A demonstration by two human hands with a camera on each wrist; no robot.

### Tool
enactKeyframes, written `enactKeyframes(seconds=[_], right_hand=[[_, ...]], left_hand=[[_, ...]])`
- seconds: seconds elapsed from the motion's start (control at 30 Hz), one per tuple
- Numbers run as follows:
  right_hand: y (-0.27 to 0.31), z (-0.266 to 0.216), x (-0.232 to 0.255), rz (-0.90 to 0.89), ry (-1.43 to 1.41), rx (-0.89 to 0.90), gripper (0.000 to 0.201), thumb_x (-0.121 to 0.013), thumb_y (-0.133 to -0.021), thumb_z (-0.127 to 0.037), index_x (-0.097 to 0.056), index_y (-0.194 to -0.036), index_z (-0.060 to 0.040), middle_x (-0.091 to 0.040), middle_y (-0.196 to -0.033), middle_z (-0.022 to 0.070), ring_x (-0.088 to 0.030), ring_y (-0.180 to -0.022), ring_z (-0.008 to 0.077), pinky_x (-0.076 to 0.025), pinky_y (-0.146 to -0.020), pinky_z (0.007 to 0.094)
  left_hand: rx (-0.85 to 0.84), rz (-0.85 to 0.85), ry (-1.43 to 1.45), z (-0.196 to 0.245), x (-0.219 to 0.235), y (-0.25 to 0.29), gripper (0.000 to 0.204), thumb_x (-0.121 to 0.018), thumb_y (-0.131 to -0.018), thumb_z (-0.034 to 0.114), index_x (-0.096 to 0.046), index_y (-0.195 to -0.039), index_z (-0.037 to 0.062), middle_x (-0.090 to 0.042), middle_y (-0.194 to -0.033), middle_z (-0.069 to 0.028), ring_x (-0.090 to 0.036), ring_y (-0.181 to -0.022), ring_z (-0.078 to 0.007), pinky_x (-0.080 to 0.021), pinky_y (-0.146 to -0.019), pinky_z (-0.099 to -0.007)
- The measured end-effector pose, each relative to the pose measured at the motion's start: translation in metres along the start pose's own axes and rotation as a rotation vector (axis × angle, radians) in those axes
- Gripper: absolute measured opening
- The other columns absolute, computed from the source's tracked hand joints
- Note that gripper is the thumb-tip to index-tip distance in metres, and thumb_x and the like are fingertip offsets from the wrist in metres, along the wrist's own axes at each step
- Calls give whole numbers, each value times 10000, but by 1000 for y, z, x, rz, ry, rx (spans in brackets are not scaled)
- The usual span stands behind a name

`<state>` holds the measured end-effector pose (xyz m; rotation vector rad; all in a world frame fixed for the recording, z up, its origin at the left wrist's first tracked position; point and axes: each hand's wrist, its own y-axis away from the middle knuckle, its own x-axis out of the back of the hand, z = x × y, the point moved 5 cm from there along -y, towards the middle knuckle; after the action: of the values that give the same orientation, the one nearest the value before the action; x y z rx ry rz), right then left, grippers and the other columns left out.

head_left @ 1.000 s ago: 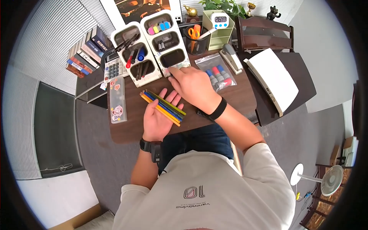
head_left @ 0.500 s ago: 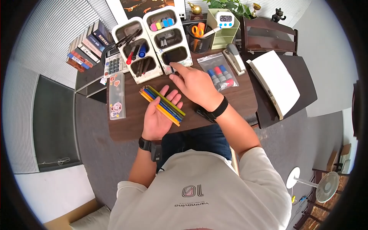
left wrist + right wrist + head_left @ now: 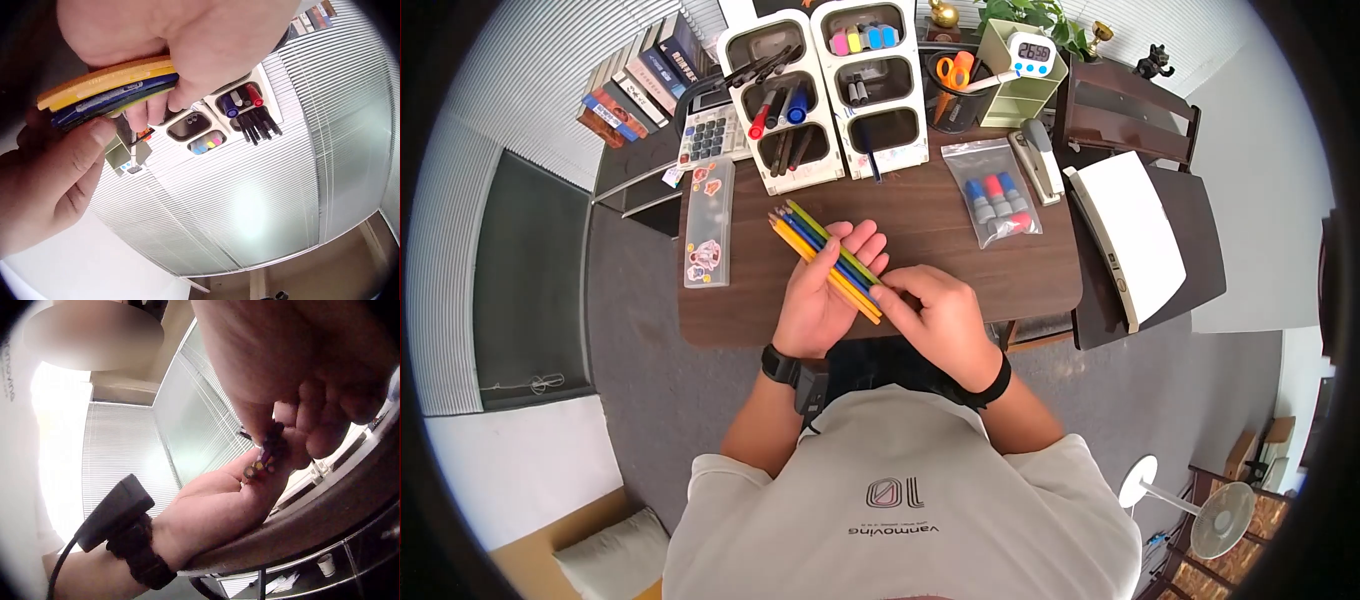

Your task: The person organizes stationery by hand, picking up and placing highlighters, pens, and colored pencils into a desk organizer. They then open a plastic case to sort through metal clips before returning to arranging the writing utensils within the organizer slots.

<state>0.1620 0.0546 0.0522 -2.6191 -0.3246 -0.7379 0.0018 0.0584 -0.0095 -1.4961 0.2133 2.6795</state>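
Several colored pencils (image 3: 803, 232), yellow, blue and green, lie slantwise across the palm of my left hand (image 3: 812, 310), whose thumb crosses over them. With thumb and fingers, my right hand (image 3: 945, 315) pinches the bundle's near end; in the left wrist view its thumb (image 3: 87, 147) lies against the pencil ends. Both hands are over the desk's front edge. Beyond them stand two white organizers, left (image 3: 805, 180) and right (image 3: 905, 155). One dark blue pencil (image 3: 874, 168) leans out of the right organizer's front compartment. Markers (image 3: 775, 108) and dark pens fill the left one.
A clear bag of glue sticks (image 3: 1000, 205) and a stapler (image 3: 1040, 165) lie to the right. On the left are a clear pencil case (image 3: 708, 225) and a calculator (image 3: 712, 135). A black mesh cup (image 3: 950, 105) with orange scissors stands behind, near a green holder (image 3: 1025, 95).
My right hand has left the right organizer's front compartment and come back to the pencils' near end. A dark blue pencil now leans in that compartment. The left hand still holds the bundle.
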Motion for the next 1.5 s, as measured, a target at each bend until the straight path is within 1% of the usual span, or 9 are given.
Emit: enactKeyframes(seconds=[0.2, 0.3, 0.47, 0.57, 0.7, 1.17, 1.27, 1.37, 1.5], right_hand=[[-4, -7, 17, 174, -53, 90, 121, -789, -886, -108, -752, -977, -39, -741, -862, 103, -694, -677, 233, -558, -615, 342], [-2, -14, 45, 380, -254, 104, 213, -789, -868, 29, -743, -1071, -15, -752, -971, 94, -681, -760, 108, -549, -663, 252], [-27, -5, 73, 524, -89, 163, 203, -775, -869, 22, -738, -1065, -16, -754, -965, 114, -708, -778, 177, -561, -701, 293], [-58, -6, 62, 439, 183, 259, 223, -738, -875, -36, -719, -1097, -33, -728, -966, 186, -708, -872, 362, -575, -752, 417], [-87, 8, 29, 255, 175, 237, 228, -656, -908, -47, -682, -1130, -1, -712, -942, 232, -697, -887, 415, -568, -745, 480], [-82, 2, 17, 183, 129, 153, 319, -637, -881, -40, -678, -1198, -37, -722, -946, 196, -704, -850, 408, -571, -729, 485], [-57, -10, 31, 236, 84, 110, 219, -678, -893, -91, -699, -1108, -59, -716, -902, 162, -709, -809, 370, -565, -687, 454], [-33, -20, 23, -27, 64, -16, 217, -766, -902, -271, -686, -883, -70, -678, -790, 111, -683, -709, 296, -541, -623, 407], [-15, -11, 7, -73, 107, -22, 209, -764, -905, -274, -711, -888, -72, -690, -781, 92, -693, -713, 296, -544, -621, 413]], left_hand=[[-20, 27, -32, -1, 1, 1, 385, -448, -1128, 283, -474, -1455, 81, -533, -1490, -157, -511, -1392, -307, -420, -1176, -491], [-6, 60, -4, 2, -6, 0, 480, -407, -1135, 328, -383, -1540, 72, -445, -1560, -202, -439, -1451, -347, -376, -1200, -509], [62, -13, 87, 3, -10, 1, 595, -407, -1101, 282, -244, -1617, 36, -320, -1641, -247, -337, -1520, -385, -303, -1242, -540], [61, -29, 44, 3, -11, 1, 602, -420, -1073, 219, -245, -1619, 36, -315, -1645, -247, -335, -1523, -387, -303, -1243, -542], [47, -11, -46, 2, -9, 0, 592, -427, -1073, 194, -257, -1618, 36, -325, -1642, -242, -338, -1524, -377, -305, -1243, -537], [17, 135, -47, 2, -1, 1, 407, -479, -1104, 134, -417, -1502, 73, -513, -1490, -207, -524, -1384, -327, -445, -1150, -486], [-11, 65, 15, 0, 6, 1, 308, -508, -1098, 135, -494, -1402, 91, -594, -1394, -165, -576, -1321, -301, -478, -1114, -472], [-41, 43, 24, 0, 2, 1, 250, -498, -1108, 165, -535, -1348, 101, -650, -1293, -106, -621, -1243, -251, -505, -1081, -441], [-50, 5, -3, -2, 3, 0, 240, -493, -1111, 166, -548, -1336, 104, -654, -1291, -100, -623, -1241, -252, -508, -1078, -437]])
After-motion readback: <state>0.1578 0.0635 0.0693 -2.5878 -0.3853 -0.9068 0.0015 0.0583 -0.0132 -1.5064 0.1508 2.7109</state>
